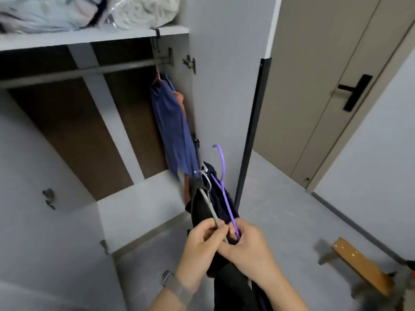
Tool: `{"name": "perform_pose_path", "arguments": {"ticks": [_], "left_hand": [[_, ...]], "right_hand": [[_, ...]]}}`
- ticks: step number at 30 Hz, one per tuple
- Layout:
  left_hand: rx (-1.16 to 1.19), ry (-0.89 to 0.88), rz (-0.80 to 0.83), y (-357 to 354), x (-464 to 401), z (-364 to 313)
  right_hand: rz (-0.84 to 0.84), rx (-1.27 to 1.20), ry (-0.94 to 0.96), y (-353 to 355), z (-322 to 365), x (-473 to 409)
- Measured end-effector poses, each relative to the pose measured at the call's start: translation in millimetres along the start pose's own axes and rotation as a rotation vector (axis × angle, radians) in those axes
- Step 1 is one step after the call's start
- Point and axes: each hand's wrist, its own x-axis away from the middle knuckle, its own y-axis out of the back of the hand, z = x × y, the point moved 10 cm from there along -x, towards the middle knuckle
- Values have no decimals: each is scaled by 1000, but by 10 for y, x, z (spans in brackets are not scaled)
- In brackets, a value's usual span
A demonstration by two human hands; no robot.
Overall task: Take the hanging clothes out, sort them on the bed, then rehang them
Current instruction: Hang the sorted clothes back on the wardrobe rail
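- Hands are both low in my view, close together in front of the open wardrobe [226, 90].
- I see the left hand [199, 248] with curled fingers; thumb and forefinger pinch the thin grey hanger [210, 206], which looks like bent metal wire with a small hook at its top.
- On the left wrist sits a watch [174, 282] with a grey woven band.
- I see the right hand [247, 250] curled around the lower part of the purple hanger [222, 176], a smooth plastic rod with a long curved hook pointing up.
- Both hangers carry dark clothes [224, 205]: soft black or navy fabric, bunched, hanging down between my two forearms. I cannot tell how many pieces they are.
- Inside the wardrobe a round metal rail [89, 71] runs under the white shelf [94, 38]. Only the right end of the rail is occupied.
- There a blue garment [173, 129] hangs from a pink hanger [158, 75], long and softly folded, with an orange garment [179, 97] just behind it against the side wall.
- On the shelf lie folded pale bedding [33, 16] and a white blanket in clear plastic [143, 12].
- At right stands a beige door [314, 86] with a flat black handle [356, 92], and a brown wooden bench [359, 263] is on the grey floor.
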Motion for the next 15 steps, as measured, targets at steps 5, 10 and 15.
{"name": "perform_pose_path", "arguments": {"ticks": [5, 10, 15], "left_hand": [[-27, -60, -177, 806, -584, -258], [-45, -95, -299, 1596, -1323, -452], [-132, -96, -331, 2273, -2040, -684]], "right_hand": [[121, -47, 27, -492, 377, -758], [202, -94, 44, -987, 592, -1602], [174, 103, 172, -1391, 881, -2459]]}}
